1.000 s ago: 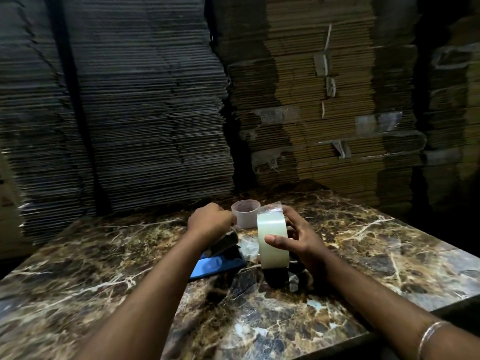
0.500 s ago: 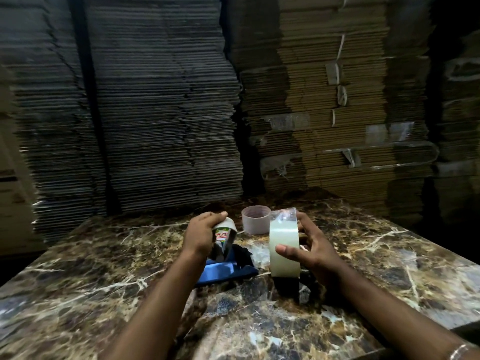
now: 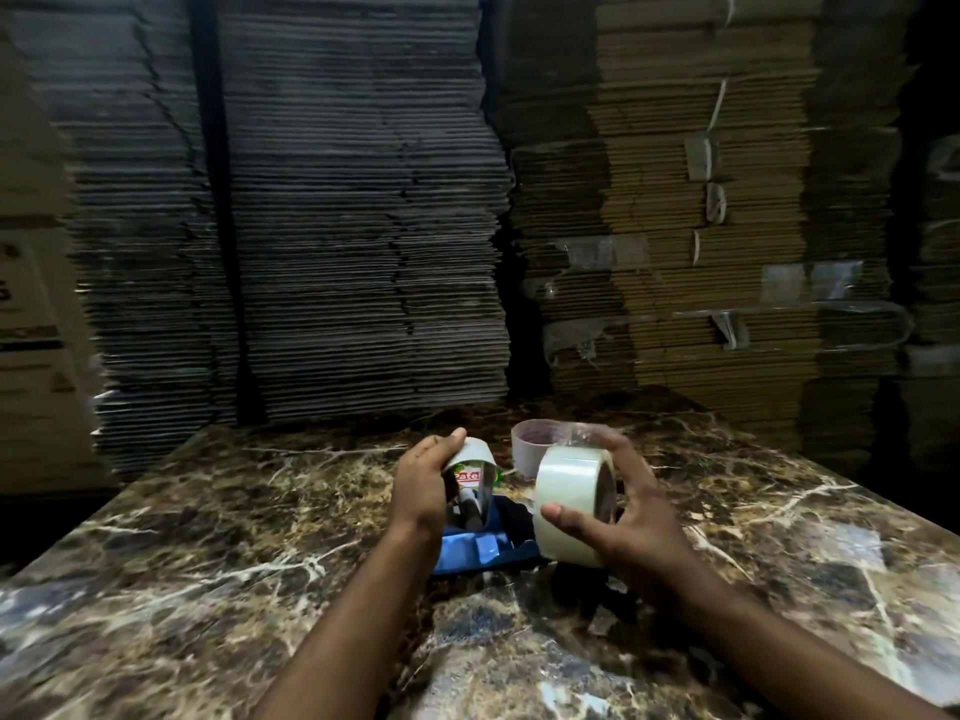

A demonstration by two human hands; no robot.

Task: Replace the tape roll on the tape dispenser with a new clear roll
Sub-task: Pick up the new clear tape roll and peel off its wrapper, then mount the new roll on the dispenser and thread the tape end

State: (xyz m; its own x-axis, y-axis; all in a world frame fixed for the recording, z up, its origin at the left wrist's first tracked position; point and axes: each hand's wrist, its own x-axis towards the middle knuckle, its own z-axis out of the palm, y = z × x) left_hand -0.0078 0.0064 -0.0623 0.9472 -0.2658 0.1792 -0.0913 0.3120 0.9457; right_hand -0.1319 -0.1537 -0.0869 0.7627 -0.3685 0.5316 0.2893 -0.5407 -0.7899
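Fingers of the right hand are wrapped around a wide roll of clear packing tape: the thumb presses on the pale outer band near its lower edge, and the other fingers curl over the far side and top. That roll is held on edge above the brown marble-patterned table, its dark core turned toward the right. A loose, shiny bit of clear film sticks up from its top.

Just to the left, the left hand is closed around a small, nearly spent tape roll with a pale cardboard core, the thumb over the top and the fingers behind it; a red and green printed label shows on the inside of the core. This roll sits on the blue plastic tape dispenser, whose body lies on the table beneath and between both hands. A dark metal part of the dispenser rises under the small roll, though motion blur hides how the two are joined. The two rolls are near each other but apart.

Behind the clear roll, a small translucent pinkish plastic cup stands upright on the table.

Beyond the far edge of the table rise tall stacks of flattened corrugated cardboard, grey in the shade on the left and brown on the right, with strips of clear tape stuck on the brown stacks.
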